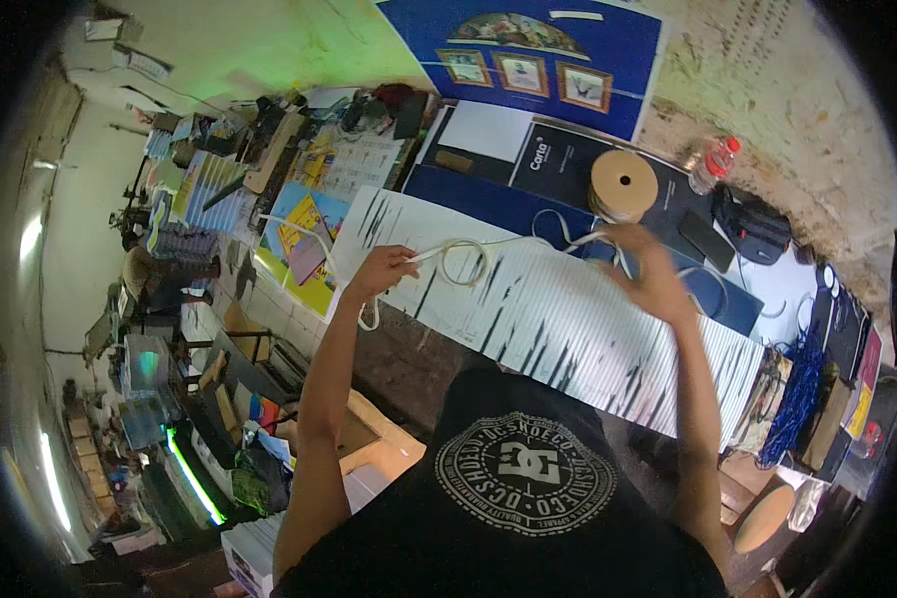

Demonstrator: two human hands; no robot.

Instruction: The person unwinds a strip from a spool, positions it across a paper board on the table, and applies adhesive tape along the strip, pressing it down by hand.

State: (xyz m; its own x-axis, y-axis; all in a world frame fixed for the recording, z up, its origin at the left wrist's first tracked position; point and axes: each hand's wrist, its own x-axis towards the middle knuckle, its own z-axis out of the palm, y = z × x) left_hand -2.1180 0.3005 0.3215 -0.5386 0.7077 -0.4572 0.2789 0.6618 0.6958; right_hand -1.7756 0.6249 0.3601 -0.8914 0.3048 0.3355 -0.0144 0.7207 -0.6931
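My left hand (384,271) pinches a cream ribbon (463,263) between thumb and fingers, above the left part of a long row of overlapping white sheets (568,329). From there the ribbon runs rightward, with a loop in it, toward my right hand (650,279). Its tail hangs down by my left wrist. Motion blurs the right hand, which is over the sheets with its fingertips at the ribbon; its grip is unclear. Just beyond that hand stands a cardboard spool (624,184). More ribbon curls around and to the right of the right hand.
Dark boards (568,164) lie behind the sheets. A water bottle (716,164), a black pouch (752,224) and a phone (708,241) are at the back right. Blue cords (795,394) hang at the right edge. Colourful printed sheets (309,229) lie left. Another person (154,274) is farther left.
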